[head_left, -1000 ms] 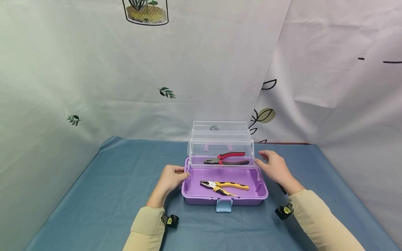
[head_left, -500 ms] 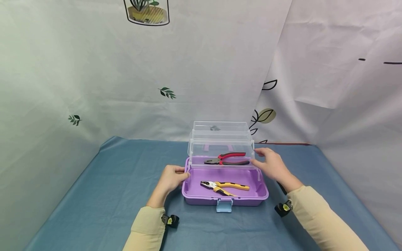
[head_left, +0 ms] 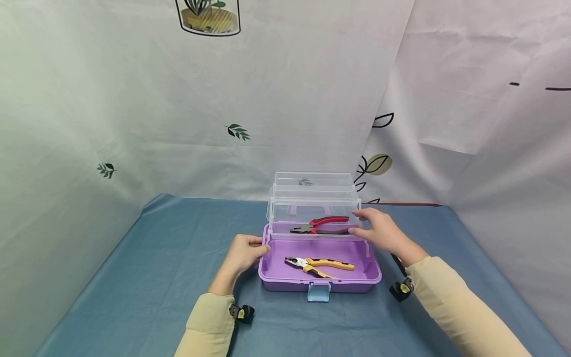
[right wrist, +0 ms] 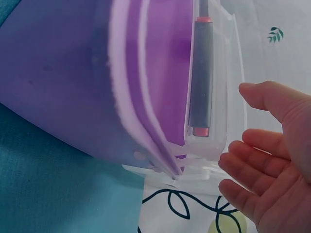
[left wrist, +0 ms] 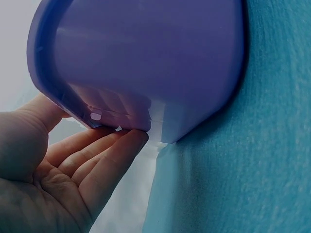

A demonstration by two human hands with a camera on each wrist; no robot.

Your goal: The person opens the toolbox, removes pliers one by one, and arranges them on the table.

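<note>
A purple toolbox (head_left: 318,286) stands with its clear lid (head_left: 312,178) raised and its clear tray (head_left: 278,228) swung out above the rear of the base. My left hand (head_left: 241,255) holds the box by its left rim, thumb over the edge and fingertips against the outer wall. Red-and-black combination pliers (head_left: 308,228) lie in the tray. My right hand (head_left: 381,230), fingers spread, hovers at the tray's right end, its thumb tip overlapping the dark handle in the head view. In the right wrist view nothing is between its fingers. Yellow-and-black pliers (head_left: 330,264) lie in the base.
A light blue latch (head_left: 318,292) hangs down at the box front. Blue cloth (head_left: 178,258) covers the table. Pale curtains (head_left: 134,99) with leaf prints rise behind and at both sides.
My right hand has moved left from beside the box to over the tray's right end, near the red-and-black pliers' handles. The left hand stays at the rim.
</note>
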